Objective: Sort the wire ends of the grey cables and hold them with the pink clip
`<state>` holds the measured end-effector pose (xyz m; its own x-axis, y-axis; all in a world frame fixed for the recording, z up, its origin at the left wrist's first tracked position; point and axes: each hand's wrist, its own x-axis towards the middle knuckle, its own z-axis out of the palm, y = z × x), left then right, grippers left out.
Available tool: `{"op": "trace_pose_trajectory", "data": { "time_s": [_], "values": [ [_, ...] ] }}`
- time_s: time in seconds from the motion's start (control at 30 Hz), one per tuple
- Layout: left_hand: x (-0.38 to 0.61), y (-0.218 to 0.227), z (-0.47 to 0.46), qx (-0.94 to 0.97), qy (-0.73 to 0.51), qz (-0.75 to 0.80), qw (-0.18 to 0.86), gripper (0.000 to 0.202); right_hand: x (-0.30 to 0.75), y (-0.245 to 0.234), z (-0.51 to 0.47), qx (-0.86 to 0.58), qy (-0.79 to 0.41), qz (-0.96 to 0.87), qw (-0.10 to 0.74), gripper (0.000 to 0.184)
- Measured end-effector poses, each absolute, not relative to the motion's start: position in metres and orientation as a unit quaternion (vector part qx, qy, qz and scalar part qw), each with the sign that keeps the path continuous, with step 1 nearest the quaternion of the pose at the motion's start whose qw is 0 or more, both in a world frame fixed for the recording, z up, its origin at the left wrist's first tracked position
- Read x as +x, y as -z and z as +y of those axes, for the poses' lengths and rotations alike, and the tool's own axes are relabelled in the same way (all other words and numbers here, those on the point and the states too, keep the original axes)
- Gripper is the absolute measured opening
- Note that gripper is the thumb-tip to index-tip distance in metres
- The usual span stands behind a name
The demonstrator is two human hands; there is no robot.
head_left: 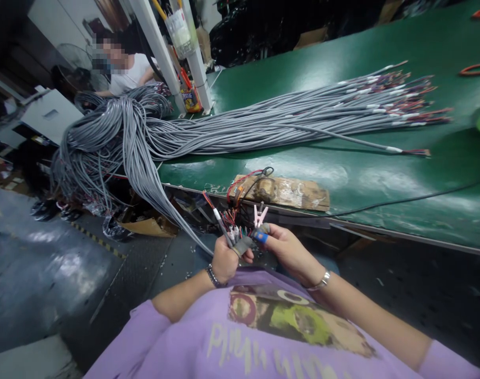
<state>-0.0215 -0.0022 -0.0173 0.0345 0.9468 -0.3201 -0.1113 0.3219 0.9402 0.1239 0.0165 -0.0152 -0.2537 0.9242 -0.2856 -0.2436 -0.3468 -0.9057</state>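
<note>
My left hand is closed around a small bunch of grey cables, whose thin coloured wires fan out at the top. One cable in the bunch, with a white sleeve, sticks up apart from the others. My right hand is pinched at the right side of those coloured wire ends; its fingertips partly hide them. Blue tape wraps one right finger, and grey wraps cover fingertips on both hands. A pink clothes peg stands just above my right fingertips, by the bench edge.
A long bundle of grey cables lies across the green bench and droops over its left edge. A wooden board with wires attached sits at the front edge. A black cord runs right. Another person is behind the posts.
</note>
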Motion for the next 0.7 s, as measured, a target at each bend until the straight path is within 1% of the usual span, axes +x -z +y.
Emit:
{"op": "trace_pose_trajectory", "data": {
  "time_s": [0.1,0.27,0.33,0.4,0.47,0.6,0.7],
  "values": [
    [-0.020,0.017,-0.002,0.384,-0.442,0.539,0.605,0.052,0.122,0.011,0.017,-0.442,-0.692,-0.379,0.427,0.046],
    [-0.020,0.016,-0.003,0.395,-0.432,0.530,0.613,0.050,0.118,0.009,0.018,-0.416,-0.722,-0.380,0.401,0.042],
    [-0.021,0.014,-0.004,0.390,-0.431,0.533,0.615,0.050,0.118,0.015,0.019,-0.443,-0.702,-0.358,0.427,0.038],
    [-0.021,0.010,-0.005,0.378,-0.435,0.535,0.617,0.051,0.120,0.022,0.021,-0.471,-0.679,-0.301,0.476,0.036],
    [-0.020,0.005,-0.005,0.368,-0.441,0.534,0.620,0.052,0.123,0.028,0.026,-0.459,-0.693,-0.237,0.503,0.035],
    [-0.013,-0.005,-0.001,0.352,-0.455,0.529,0.624,0.054,0.126,0.030,0.038,-0.383,-0.776,-0.195,0.462,0.038],
    [-0.007,-0.010,0.004,0.345,-0.452,0.532,0.628,0.053,0.122,0.029,0.044,-0.341,-0.781,-0.246,0.461,0.043]
  ]
}}
